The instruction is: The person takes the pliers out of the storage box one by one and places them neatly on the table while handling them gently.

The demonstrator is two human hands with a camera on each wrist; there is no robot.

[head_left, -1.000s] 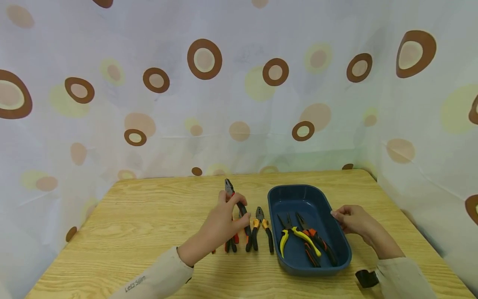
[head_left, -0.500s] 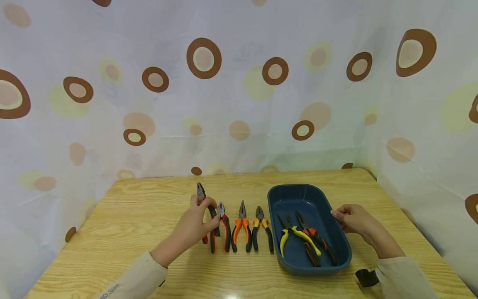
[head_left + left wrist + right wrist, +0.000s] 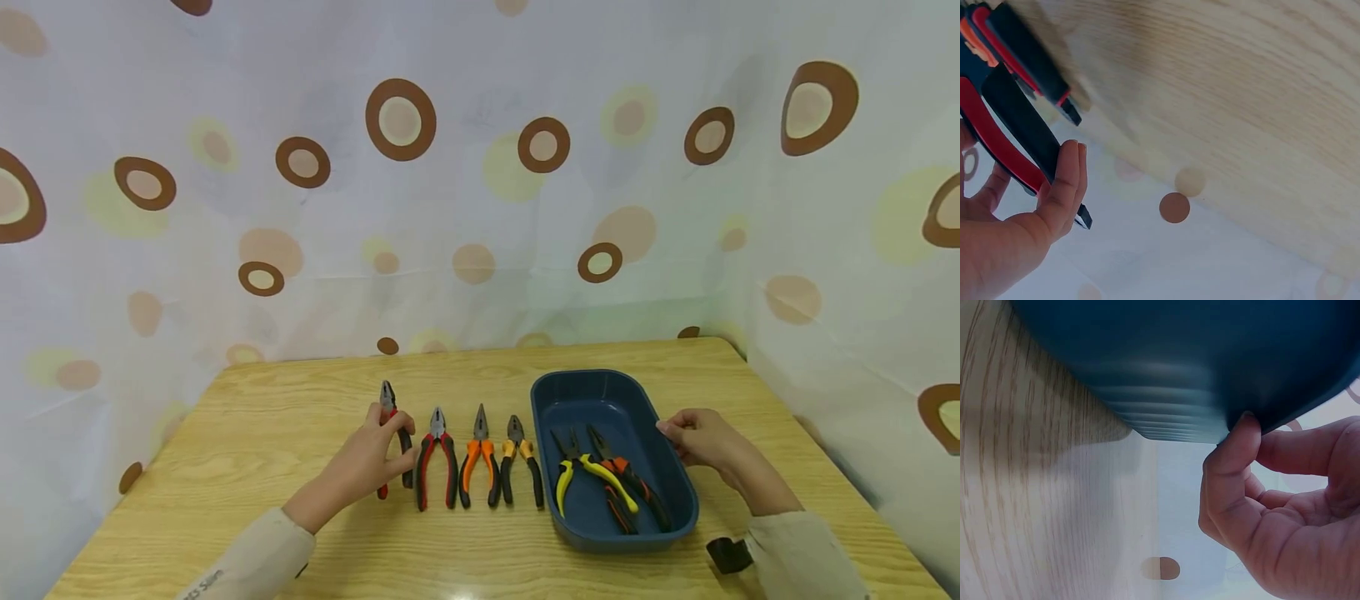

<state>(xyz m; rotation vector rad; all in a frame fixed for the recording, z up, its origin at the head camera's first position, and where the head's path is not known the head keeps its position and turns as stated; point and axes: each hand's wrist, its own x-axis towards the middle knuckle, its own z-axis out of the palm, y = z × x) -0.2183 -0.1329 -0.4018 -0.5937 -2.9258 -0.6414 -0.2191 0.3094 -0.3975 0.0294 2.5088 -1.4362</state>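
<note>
My left hand holds a pair of pliers with red and black handles, jaws pointing to the far side, at the left end of a row. In the left wrist view, the fingers and thumb grip the pliers around the handles. My right hand pinches the right rim of a dark blue tray; the right wrist view shows thumb and finger on its edge. Inside the tray lie yellow-handled long-nose pliers and black-and-orange long-nose pliers.
Beside the left hand, three more pliers lie in a row: red-and-black pliers, orange-handled long-nose pliers and pliers with yellow-and-black handles. The wooden table meets a dotted curtain at the back.
My left hand has carried the red-and-black pliers leftward and lower, from over the row to its left end. The right hand keeps its place on the tray's rim.
</note>
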